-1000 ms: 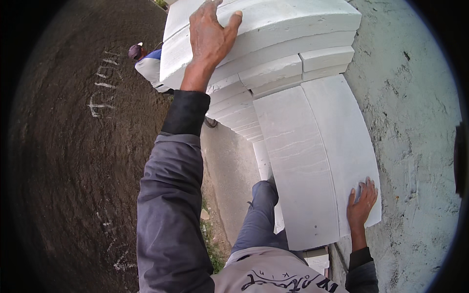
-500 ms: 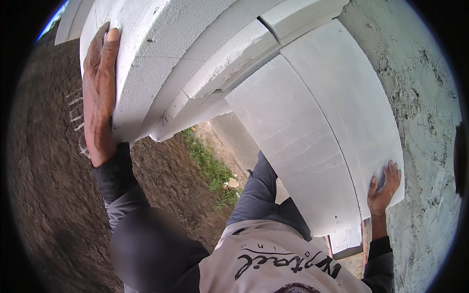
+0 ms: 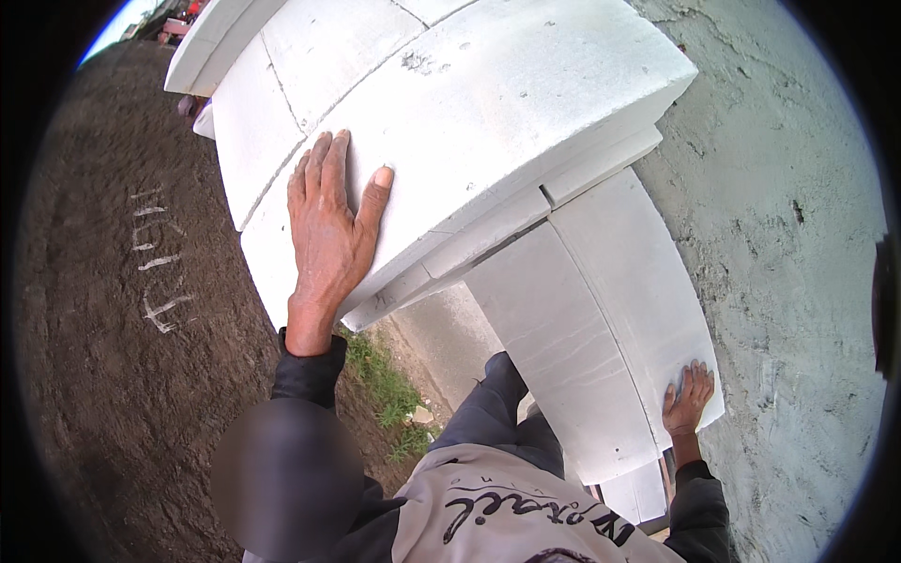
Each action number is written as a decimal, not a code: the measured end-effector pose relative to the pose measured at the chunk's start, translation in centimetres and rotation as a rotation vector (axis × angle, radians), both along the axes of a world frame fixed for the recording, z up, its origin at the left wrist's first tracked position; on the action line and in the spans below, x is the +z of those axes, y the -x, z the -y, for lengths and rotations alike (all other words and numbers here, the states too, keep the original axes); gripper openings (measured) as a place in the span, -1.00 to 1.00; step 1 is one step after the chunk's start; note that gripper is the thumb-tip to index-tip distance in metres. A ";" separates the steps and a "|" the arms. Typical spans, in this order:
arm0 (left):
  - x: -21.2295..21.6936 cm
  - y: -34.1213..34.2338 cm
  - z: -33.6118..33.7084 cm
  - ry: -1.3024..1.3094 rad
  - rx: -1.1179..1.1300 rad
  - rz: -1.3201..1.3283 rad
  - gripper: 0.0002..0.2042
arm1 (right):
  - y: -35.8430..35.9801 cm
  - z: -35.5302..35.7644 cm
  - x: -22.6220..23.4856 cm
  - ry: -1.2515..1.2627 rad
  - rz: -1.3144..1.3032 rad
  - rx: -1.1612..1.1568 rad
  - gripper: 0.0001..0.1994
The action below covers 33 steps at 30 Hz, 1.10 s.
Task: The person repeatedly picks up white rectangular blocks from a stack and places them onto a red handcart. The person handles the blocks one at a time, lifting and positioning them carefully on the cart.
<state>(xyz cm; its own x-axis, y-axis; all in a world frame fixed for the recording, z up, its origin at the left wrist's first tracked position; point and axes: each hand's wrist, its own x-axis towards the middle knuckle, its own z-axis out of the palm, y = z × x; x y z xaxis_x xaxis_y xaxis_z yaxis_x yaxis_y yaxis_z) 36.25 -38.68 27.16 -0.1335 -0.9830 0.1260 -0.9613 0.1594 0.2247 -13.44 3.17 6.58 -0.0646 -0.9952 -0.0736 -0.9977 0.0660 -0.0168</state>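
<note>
Much rough brown soil (image 3: pixel 103 281) fills the left side. The left hand (image 3: pixel 330 235), fingers straight and slightly parted, lies flat on a pitted white block (image 3: pixel 507 113), its long axis slanting up rightward; half a second ago it lay at the left edge. Lower, two smooth slabs (image 3: pixel 563 328) run lengthwise toward the person; the right hand (image 3: pixel 687 399), fingers extended, rests on the one by a rough grey wall (image 3: pixel 788 216).

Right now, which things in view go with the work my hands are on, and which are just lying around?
In use:
- Upper white block, under your open left hand
- Lower white slab, under your open right hand

Just around:
- Rough grey wall
- Green grass
- Small pale chunk beside the grass
- Dark brown surface with white marks
</note>
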 end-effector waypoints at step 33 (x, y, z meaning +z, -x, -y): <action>3.1 -26.2 24.1 0.055 0.560 -1.028 -0.10 | -29.6 44.6 23.6 0.464 0.256 0.142 -0.56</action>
